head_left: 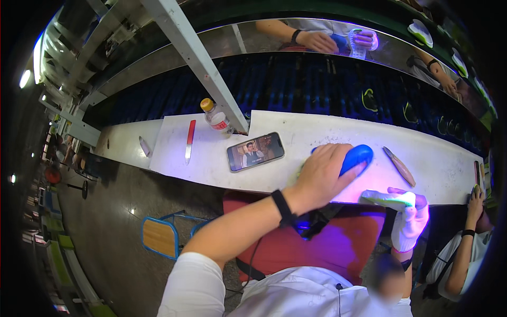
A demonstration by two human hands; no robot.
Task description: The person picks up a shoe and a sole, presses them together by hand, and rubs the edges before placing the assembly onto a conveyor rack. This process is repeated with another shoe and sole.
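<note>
My bare left hand [323, 174] is closed around a smooth, rounded blue thing [359, 158] that looks like a shoe last, resting at the worktable's [311, 127] near side. Much of it is hidden under my palm. In a white glove, my right hand [410, 222] grips a white shoe sole [388, 198] with a yellow-green edge, just off the table edge. Beyond that hand lies a wooden-handled tool [399, 167], perhaps a knife. Purple light falls over this area.
Left on the table are a phone [255, 152] showing video, a capped bottle [216, 116] and a red-handled knife [190, 142]. A metal post [200, 63] rises beside the bottle. Behind runs a dark conveyor [296, 84]. Another person's hand [475, 201] is at the far right.
</note>
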